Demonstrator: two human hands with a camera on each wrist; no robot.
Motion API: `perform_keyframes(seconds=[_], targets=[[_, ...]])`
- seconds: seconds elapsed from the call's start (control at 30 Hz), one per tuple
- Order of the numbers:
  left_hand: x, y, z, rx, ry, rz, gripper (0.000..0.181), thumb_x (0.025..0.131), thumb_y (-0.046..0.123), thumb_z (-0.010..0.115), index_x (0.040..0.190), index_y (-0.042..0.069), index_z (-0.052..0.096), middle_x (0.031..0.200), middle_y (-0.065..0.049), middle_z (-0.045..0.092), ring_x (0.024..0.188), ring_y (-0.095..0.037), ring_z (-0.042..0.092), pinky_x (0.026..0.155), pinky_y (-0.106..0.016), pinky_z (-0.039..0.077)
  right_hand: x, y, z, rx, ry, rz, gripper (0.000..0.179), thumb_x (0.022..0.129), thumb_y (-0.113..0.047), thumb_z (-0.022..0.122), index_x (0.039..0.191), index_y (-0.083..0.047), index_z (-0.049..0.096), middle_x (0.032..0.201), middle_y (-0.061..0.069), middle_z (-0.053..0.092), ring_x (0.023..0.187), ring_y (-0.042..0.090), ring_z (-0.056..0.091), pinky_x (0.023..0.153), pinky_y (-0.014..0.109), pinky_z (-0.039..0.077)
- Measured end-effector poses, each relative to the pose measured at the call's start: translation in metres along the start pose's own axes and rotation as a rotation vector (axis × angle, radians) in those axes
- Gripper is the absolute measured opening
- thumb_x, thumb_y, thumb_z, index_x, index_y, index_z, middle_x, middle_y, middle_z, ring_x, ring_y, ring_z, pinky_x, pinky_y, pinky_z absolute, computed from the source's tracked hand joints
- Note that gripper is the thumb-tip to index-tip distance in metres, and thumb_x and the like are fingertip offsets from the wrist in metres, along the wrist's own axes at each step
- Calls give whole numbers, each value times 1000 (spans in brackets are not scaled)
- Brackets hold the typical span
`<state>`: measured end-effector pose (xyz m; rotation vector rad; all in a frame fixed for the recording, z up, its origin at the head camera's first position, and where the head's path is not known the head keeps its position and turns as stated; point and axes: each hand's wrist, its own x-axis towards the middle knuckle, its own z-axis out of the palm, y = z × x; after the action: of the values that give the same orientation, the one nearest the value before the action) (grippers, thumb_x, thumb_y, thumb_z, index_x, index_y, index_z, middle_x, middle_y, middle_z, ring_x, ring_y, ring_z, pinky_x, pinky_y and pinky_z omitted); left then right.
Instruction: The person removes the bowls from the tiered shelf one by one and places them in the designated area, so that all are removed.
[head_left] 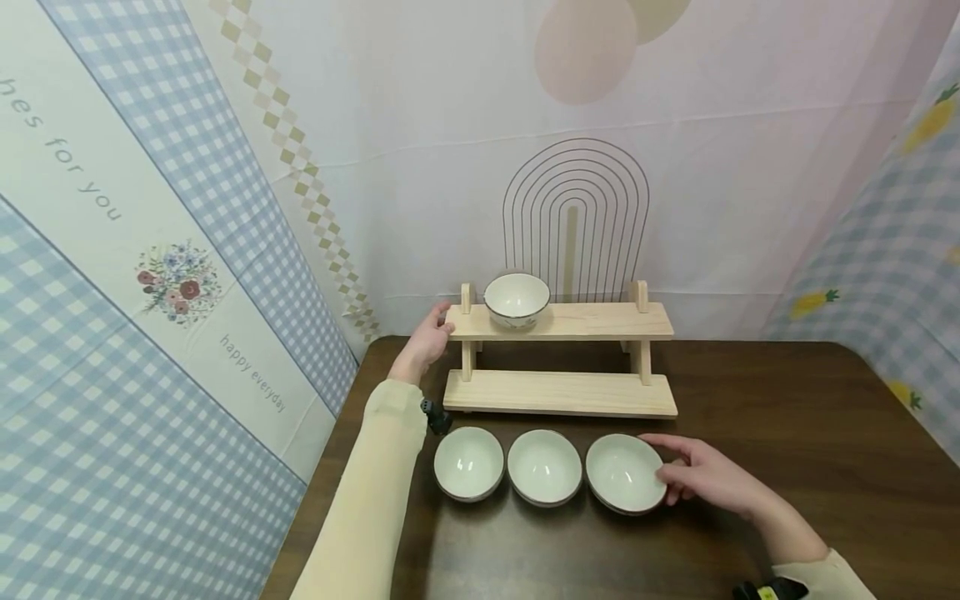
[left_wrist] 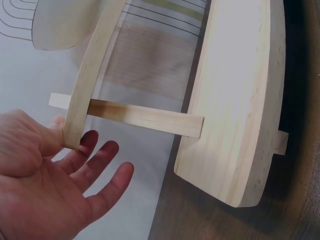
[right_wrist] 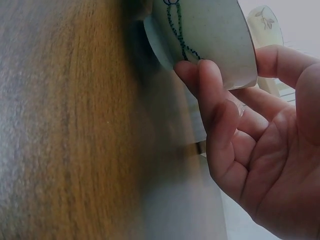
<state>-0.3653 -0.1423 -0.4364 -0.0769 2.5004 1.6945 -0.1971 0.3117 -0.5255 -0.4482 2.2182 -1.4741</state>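
Observation:
A two-tier wooden shelf [head_left: 592,321] stands at the back of the table, and my left hand [head_left: 426,342] holds the left end of its upper board. In the left wrist view the thumb and fingers lie around the board's end [left_wrist: 80,115]. In front of the shelf, my right hand [head_left: 708,475] grips the right side of a white bowl [head_left: 622,473] with a dark rim. The right wrist view shows fingertips against this bowl's outer wall [right_wrist: 220,40], which bears a blue pattern. To its left are a middle bowl [head_left: 544,468] and a left bowl [head_left: 468,464].
Another white bowl [head_left: 517,298] sits on the upper board, left of centre. The lower board [head_left: 562,393] carries nothing. Behind the dark wooden table [head_left: 787,400] hangs a pale printed cloth [head_left: 435,167]; checked cloth [head_left: 150,100] lines the left side.

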Motion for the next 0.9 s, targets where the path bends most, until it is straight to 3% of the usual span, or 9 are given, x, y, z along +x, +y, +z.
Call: perform_keyframes(seconds=[0.9], targets=[[-6,-5,-6,5,-31,14,57,117,13,42,171,18,26,163,-24,39,142,-42,48,114,-63,42,-8,0,22,2,-15,27,67,102,-8,61,161,9,35,78,13,74,74,29,73,63,36,60]])
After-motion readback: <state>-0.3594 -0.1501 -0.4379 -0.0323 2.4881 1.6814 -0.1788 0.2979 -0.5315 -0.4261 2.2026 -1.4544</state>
